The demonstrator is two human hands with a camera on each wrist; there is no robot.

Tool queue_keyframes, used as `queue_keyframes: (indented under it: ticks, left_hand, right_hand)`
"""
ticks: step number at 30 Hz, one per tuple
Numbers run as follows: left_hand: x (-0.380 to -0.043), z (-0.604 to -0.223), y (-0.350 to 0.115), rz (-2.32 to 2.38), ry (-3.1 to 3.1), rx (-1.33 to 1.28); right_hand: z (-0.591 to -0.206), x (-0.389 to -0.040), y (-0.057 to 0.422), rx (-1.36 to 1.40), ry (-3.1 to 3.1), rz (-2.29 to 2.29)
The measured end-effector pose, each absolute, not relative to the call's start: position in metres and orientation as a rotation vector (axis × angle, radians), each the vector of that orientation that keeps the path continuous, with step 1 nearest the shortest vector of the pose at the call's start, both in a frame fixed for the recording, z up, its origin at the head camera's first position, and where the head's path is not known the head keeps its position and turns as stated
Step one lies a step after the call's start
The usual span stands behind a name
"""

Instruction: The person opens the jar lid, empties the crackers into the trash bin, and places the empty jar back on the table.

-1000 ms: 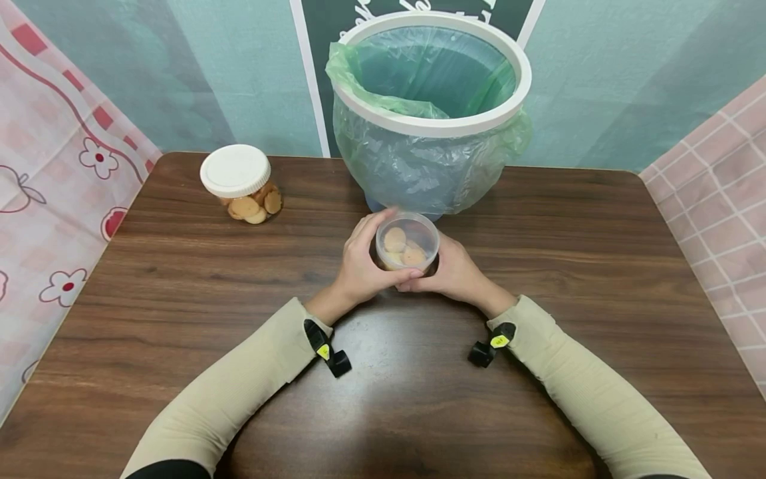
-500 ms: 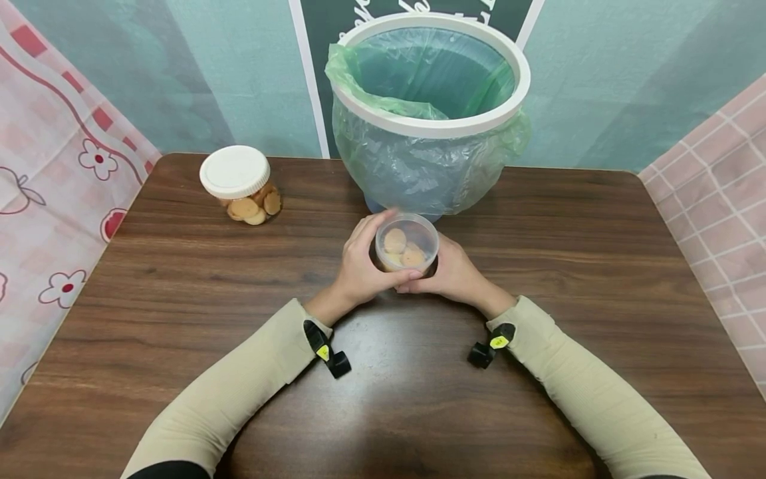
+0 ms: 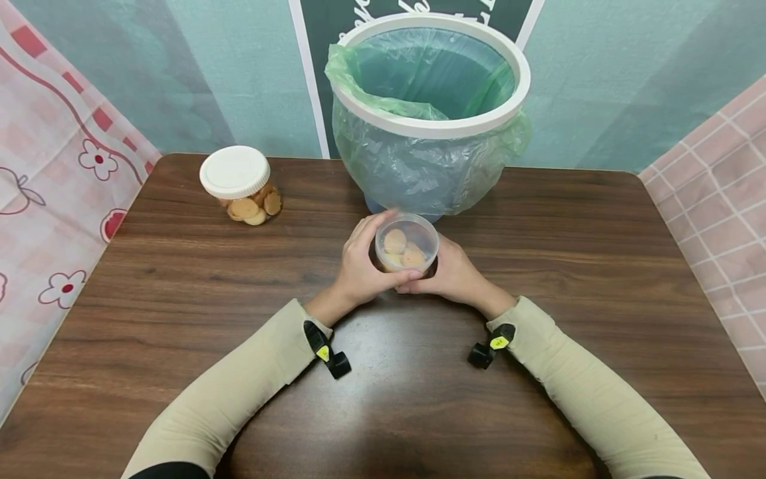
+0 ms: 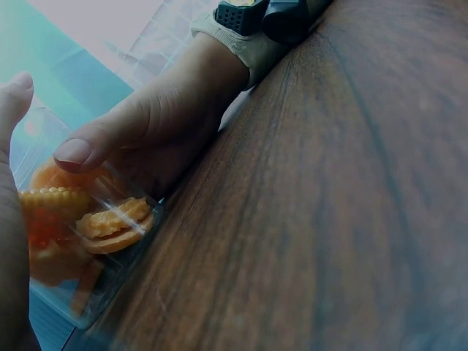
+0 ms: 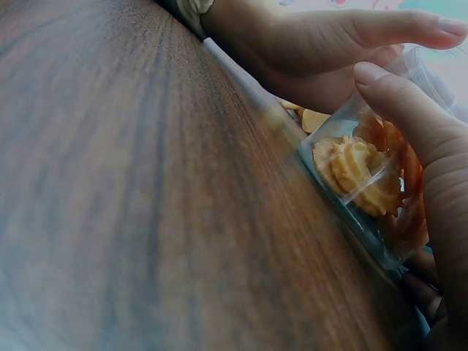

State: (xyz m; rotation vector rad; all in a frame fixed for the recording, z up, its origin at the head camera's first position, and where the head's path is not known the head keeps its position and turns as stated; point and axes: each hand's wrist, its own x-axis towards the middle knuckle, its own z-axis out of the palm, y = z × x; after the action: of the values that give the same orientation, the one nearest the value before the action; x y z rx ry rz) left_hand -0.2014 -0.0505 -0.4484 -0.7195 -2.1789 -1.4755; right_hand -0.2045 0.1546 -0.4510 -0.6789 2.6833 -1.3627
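- One clear tub (image 3: 423, 234) of cookies (image 3: 413, 255), on desk (image 3: 419, 406) near lined bin (image 3: 431, 128).
- Left grip (image 3: 362, 261), right grip (image 3: 453, 271): both curled around tub.
- Nothing moved this past second; work seemingly paused at a hold.

Type of premises: consistent with a staged recording corner; home or workplace not determinable. A wood-grain table (image 3: 598, 266) is hemmed by printed surfaces: teal backdrop (image 3: 598, 80) with dark lettered panel (image 3: 326, 26) behind the far edge, flowered pink-and-white cloth (image 3: 60, 179) along the left, pink tile-patterned surface (image 3: 724, 199) along the right. Wrist-worn cameras (image 3: 481, 354) noted.
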Motion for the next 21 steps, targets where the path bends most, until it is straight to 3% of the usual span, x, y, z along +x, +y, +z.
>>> queue_keyframes:
  ticks: [21]
  left_hand:
    - [-0.2012,-0.4492,-0.0518,-1.480,-2.179,-0.786]
  right_hand:
    - [-0.4538,-0.2061,0.1579,-0.888,2.669,-1.316]
